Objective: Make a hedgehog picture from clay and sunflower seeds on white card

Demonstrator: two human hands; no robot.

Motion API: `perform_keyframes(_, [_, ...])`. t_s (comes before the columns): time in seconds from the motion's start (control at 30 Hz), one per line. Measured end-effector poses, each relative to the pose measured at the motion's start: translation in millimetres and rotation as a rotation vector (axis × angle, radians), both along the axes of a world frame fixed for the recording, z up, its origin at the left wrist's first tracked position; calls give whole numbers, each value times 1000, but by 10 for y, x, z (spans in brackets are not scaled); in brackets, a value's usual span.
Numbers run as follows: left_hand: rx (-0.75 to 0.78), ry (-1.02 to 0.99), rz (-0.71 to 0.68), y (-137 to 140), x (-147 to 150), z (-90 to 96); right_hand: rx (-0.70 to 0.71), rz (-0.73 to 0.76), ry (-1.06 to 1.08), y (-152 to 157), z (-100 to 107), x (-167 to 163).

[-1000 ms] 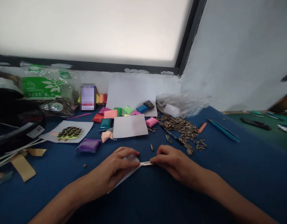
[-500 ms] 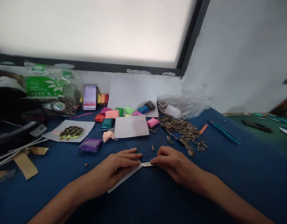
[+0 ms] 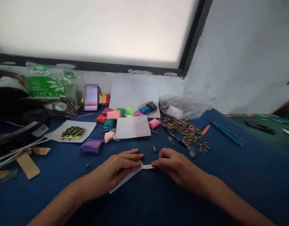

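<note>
My left hand (image 3: 119, 168) lies with its fingers stretched out on a white sheet of paper (image 3: 125, 181), pressing it against the blue tabletop and covering most of it. My right hand (image 3: 174, 163) is closed in a pinch on the right end of a thin white strip (image 3: 147, 167). The strip's left end meets the paper's corner beside my left fingertips; whether the two are joined I cannot tell. A single sunflower seed (image 3: 154, 148) lies just beyond the right fingertips.
Beyond my hands are a white card (image 3: 133, 127), several coloured clay packets (image 3: 108, 124) and a purple packet (image 3: 91, 146). A seed-covered picture (image 3: 73, 133) lies left. Sunflower seeds (image 3: 182, 127), a pen (image 3: 178, 138) and blue tweezers (image 3: 226, 132) lie right. A seed bag (image 3: 51, 89) stands at the back.
Both hands keep their hold and place on the paper and strip. The whole view shifts very slightly; nothing else visibly moves.
</note>
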State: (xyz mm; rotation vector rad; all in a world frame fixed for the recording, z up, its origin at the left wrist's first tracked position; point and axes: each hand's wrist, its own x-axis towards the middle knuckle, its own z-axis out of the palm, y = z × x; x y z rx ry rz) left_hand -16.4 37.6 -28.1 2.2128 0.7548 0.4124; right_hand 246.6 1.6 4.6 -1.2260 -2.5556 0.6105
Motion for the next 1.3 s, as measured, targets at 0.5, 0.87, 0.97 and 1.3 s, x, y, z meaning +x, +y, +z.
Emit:
perform_keyframes(0.5, [-5, -7, 13, -14, -2, 8, 5, -5, 16, -31, -35, -43])
perform_keyframes(0.87, [-16, -46, 26, -16, 1, -7, 17, -8, 18, -80, -51, -77])
perform_keyframes(0.97, [-18, -36, 20, -17, 1, 2, 44, -10, 11, -81, -62, -87])
perform_keyframes(1.3, [-23, -52, 27, -21, -33, -22, 51, -11, 12, -90, -85, -113])
